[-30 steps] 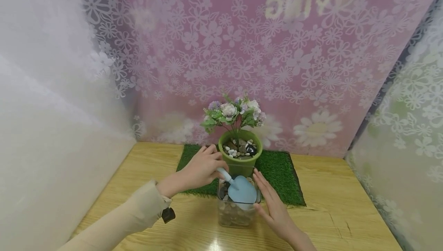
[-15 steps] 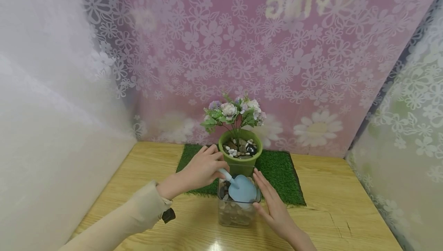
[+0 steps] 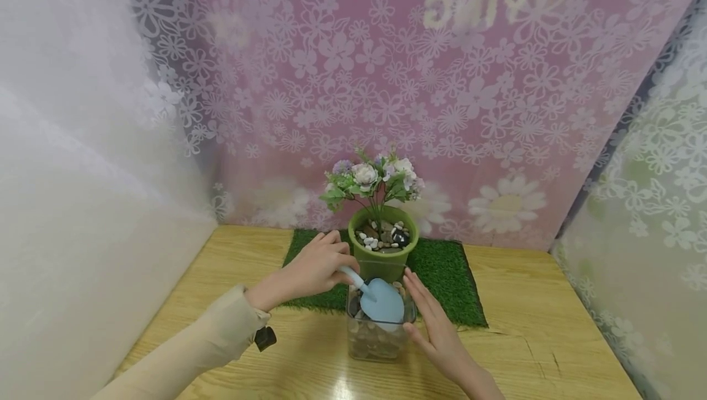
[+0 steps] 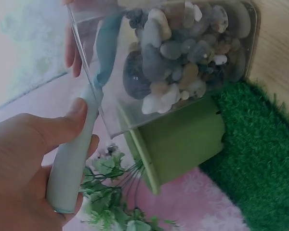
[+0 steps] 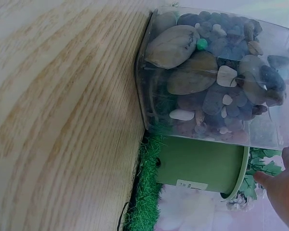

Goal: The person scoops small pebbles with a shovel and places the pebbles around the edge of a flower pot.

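Note:
My left hand (image 3: 323, 264) grips the pale handle of a light blue toy shovel (image 3: 383, 302), its thumb laid along the handle in the left wrist view. The shovel's blade dips inside the mouth of a clear plastic box (image 3: 378, 358). Mixed pebbles (image 4: 171, 62), grey, white and brown, fill the lower part of the box. My right hand (image 3: 442, 338) rests against the box's right side with fingers extended at the rim. Right behind the box stands a green flowerpot (image 3: 381, 259) with white and purple flowers (image 3: 366, 175) and pebbles around the stems.
A green artificial grass mat (image 3: 447, 283) lies beneath the pot on the wooden table (image 3: 530, 326). A pink flowered curtain (image 3: 353, 81) hangs behind, with pale sheets (image 3: 83, 173) at both sides.
The shovel and my left hand have shifted slightly to the left within the last half second. My right hand, the box and the pot look unmoved.

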`<move>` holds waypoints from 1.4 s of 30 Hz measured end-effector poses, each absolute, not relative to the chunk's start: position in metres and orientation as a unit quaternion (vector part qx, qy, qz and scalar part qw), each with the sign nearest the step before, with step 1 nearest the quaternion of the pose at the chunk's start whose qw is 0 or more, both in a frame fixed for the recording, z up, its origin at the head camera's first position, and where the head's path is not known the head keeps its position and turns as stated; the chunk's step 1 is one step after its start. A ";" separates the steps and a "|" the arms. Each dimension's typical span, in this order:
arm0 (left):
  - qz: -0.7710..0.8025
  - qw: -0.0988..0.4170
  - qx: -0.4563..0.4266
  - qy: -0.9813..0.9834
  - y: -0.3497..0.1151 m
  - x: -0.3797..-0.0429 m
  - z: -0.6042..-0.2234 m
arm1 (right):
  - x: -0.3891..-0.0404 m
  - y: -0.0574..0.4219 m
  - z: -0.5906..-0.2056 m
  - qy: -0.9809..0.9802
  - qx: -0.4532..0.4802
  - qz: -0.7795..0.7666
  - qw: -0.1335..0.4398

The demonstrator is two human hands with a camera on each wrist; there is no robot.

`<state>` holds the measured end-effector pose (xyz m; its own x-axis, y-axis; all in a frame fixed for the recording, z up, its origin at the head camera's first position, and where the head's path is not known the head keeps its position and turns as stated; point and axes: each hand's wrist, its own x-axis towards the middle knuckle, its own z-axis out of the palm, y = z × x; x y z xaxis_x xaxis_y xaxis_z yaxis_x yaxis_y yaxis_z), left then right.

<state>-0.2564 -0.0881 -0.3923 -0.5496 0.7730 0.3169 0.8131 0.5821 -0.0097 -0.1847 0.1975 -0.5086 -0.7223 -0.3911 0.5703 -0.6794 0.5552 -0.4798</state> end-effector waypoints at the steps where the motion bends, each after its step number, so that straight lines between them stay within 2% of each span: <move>1: -0.061 0.151 -0.456 -0.875 -0.086 -0.255 -0.390 | -0.185 0.198 -0.508 -0.859 0.311 0.354 0.200; 5: -0.018 0.195 -0.471 -0.860 -0.075 -0.248 -0.381 | -0.186 0.199 -0.509 -0.865 0.306 0.346 0.197; 8: -0.005 0.209 -0.473 -0.856 -0.072 -0.247 -0.376 | -0.187 0.200 -0.509 -0.869 0.303 0.338 0.199; 15: -0.058 0.118 -0.452 -0.882 -0.083 -0.257 -0.382 | -0.187 0.199 -0.510 -0.865 0.308 0.346 0.195; 18: -0.066 0.106 -0.447 -0.886 -0.084 -0.256 -0.386 | -0.184 0.199 -0.509 -0.874 0.295 0.334 0.193; 23: -0.065 0.126 -0.441 -0.886 -0.084 -0.253 -0.390 | -0.184 0.199 -0.508 -0.871 0.295 0.340 0.198; 31: -0.109 0.118 -0.393 -0.905 -0.090 -0.244 -0.399 | -0.185 0.200 -0.512 -0.871 0.302 0.334 0.199; 42: -0.142 0.183 -0.356 -0.905 -0.100 -0.237 -0.412 | -0.184 0.199 -0.511 -0.867 0.305 0.338 0.204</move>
